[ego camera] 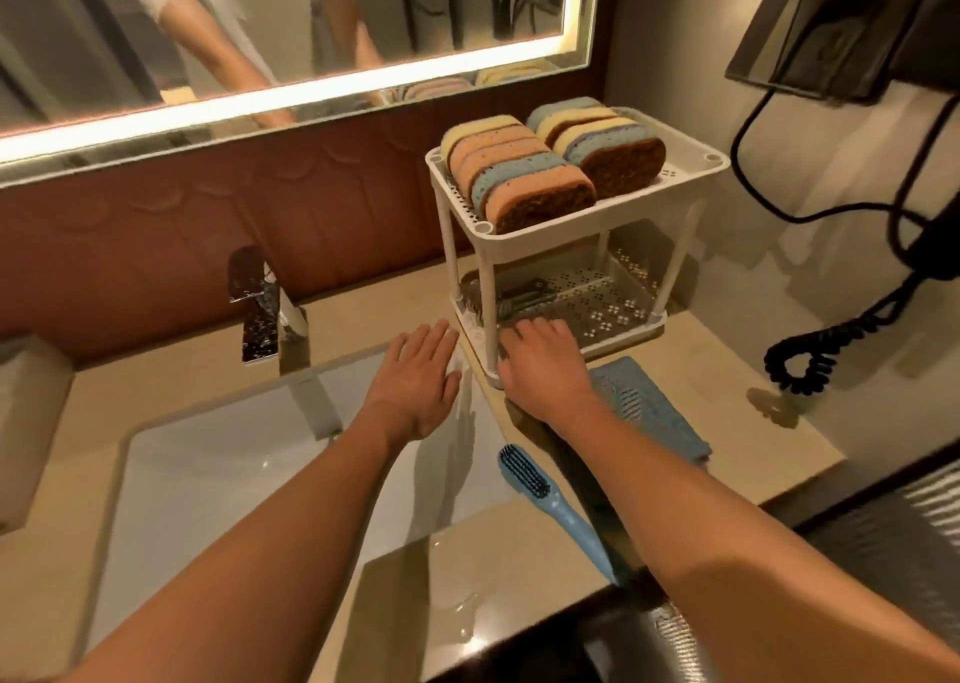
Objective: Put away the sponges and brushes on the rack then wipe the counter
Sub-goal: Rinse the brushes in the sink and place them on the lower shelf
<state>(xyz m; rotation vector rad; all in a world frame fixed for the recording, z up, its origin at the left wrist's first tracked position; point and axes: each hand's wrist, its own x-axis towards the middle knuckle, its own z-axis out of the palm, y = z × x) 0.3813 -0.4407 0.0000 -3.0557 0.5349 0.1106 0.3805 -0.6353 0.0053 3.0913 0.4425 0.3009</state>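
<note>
**Sponges racked; one brush and the wipe left**

- Counter (691,334): looks unwiped, with wet glints near the front edge.
- Rack (698,160), top tier: two rows of sponges (519,173) standing on edge, packed tight. I count that part done.
- Lower tier (613,308): dark brushes (524,293) at the left end, the right side bare perforated floor.
- Blue cloth (649,412): flat on the counter just in front of the rack, untouched. That's your wipe.
- Blue brush (540,490): loose on the counter beside the sink (208,474), bristle head toward the rack. Rack it next.
- Your left hand (415,376): flat, fingers spread, holding nothing, at the sink's corner.
- Your right hand (540,365): fingers curled at the lower tier's front lip. I can't tell whether it holds anything.
</note>
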